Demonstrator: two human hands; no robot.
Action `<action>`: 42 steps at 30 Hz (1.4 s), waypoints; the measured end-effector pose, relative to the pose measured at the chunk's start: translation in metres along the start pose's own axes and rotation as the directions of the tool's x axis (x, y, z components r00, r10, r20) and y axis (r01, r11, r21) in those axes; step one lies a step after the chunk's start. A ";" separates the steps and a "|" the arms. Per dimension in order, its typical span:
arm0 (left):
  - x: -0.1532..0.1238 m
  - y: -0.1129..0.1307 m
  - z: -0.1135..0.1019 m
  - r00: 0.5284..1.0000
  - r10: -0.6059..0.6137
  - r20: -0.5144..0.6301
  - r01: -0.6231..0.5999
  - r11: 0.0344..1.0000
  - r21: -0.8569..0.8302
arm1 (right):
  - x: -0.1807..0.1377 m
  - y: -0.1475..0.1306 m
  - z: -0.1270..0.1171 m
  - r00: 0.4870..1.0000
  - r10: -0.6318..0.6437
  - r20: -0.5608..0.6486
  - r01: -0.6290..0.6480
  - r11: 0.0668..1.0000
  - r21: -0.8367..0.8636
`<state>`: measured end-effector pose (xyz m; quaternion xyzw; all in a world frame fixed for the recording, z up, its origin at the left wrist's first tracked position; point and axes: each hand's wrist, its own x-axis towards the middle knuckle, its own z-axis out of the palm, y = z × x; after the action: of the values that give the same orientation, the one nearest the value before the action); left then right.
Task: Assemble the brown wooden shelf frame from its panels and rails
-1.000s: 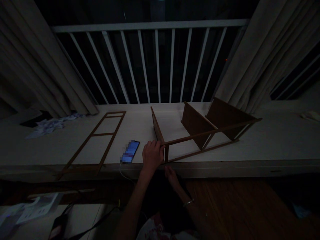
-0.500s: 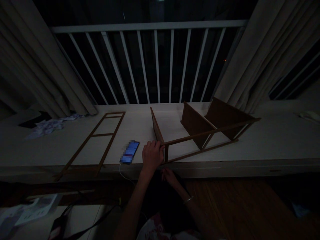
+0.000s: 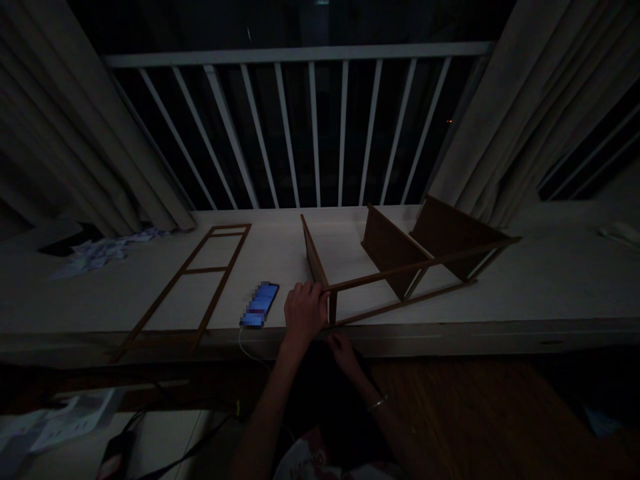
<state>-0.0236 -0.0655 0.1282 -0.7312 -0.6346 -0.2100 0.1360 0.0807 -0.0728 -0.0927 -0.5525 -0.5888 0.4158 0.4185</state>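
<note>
A brown wooden shelf unit lies on its side on the pale ledge, its boards standing up from the side frame. My left hand is closed round the near left corner of it, where a board meets the rail. Just below that corner, at the ledge's front edge, is my right hand with its fingers drawn together. Dimness hides whatever its fingertips may hold. Left of my hands a phone with a lit screen lies on the ledge, a white cable running from it.
A separate wooden ladder-like frame lies at left, its near end past the ledge's edge. Crumpled papers lie beyond it. A white railing and curtains stand behind. At lower left, a pale surface bears a plastic box and straps.
My right hand has shifted slightly, its fingertips a little nearer the shelf corner. My left hand and the shelf unit have stayed in place.
</note>
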 end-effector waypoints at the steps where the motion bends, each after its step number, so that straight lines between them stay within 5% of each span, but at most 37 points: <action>1: 0.000 0.000 0.000 1.000 0.001 0.000 -0.001 1.000 -0.002 | 0.000 0.001 0.000 1.000 -0.011 -0.021 0.010 1.000 -0.022; 16: 0.000 -0.002 0.000 1.000 -0.006 0.001 0.006 1.000 -0.018 | -0.005 0.001 0.003 0.998 0.037 0.055 -0.047 0.984 0.175; 42: -0.001 -0.002 -0.002 1.000 -0.004 -0.007 0.003 1.000 -0.007 | 0.005 -0.004 0.004 1.000 0.004 0.022 -0.002 0.997 -0.072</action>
<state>-0.0257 -0.0665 0.1295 -0.7298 -0.6346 -0.2152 0.1352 0.0751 -0.0684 -0.0898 -0.5634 -0.6071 0.4013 0.3912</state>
